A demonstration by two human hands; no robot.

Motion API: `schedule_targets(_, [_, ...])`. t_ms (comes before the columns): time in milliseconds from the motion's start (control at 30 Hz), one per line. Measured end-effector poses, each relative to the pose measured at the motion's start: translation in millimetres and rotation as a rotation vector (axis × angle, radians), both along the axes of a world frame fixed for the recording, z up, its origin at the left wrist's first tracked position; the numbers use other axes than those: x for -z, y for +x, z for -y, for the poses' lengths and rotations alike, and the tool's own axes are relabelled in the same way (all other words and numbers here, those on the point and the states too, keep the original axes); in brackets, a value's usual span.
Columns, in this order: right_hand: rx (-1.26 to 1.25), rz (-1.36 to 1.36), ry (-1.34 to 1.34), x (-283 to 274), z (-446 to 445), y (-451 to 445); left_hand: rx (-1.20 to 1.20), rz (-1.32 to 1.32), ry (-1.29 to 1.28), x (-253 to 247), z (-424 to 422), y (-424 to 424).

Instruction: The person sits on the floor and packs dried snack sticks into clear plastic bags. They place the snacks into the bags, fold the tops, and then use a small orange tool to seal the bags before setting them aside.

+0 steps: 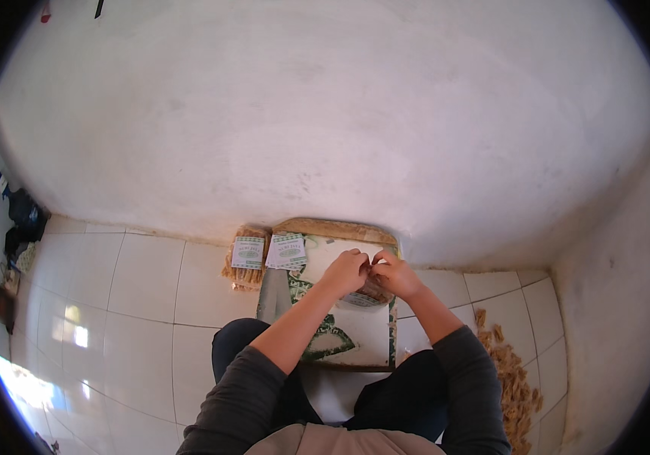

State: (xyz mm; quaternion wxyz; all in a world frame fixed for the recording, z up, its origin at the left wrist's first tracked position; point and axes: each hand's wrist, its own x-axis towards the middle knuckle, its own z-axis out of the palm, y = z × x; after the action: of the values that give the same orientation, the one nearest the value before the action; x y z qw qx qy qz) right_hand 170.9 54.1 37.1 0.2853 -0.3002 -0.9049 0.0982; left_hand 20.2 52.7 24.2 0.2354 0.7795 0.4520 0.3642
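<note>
My left hand (348,272) and my right hand (397,275) meet over a clear plastic bag (368,298). Their fingertips pinch its upper edge, and the fingers hide most of that edge. Brown snack pieces and a printed label show through the plastic. Under the bag is a low wooden-edged stand (359,344), its white top marked with worn green print. A small pile of printed labels (287,252) lies at its far left corner. Left of the stand, filled snack bags (247,260) rest on the floor, the upper one bearing a similar label.
Loose tan snack pieces (512,384) are heaped on the tiled floor (143,278) to my right. A white wall (325,125) rises right behind the stand. Dark bags (26,213) and other items line the far left side. My knees flank the stand.
</note>
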Motion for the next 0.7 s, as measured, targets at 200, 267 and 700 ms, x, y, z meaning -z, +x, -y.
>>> schedule_targets(200, [0.022, -0.308, -0.353, 3.8, -6.1, 5.5, -0.03, 0.017, 0.021, -5.4, 6.9, 4.9])
schedule_targets(267, [0.13, -0.432, -0.752, 1.7, -2.5, 7.5, -0.047, 0.018, 0.042, -5.1, 8.8, 5.9])
schedule_targets(700, [0.141, -0.111, -0.455, -6.3, -2.1, 5.4, -0.09, 0.007, 0.06, -3.2, 8.7, 7.3])
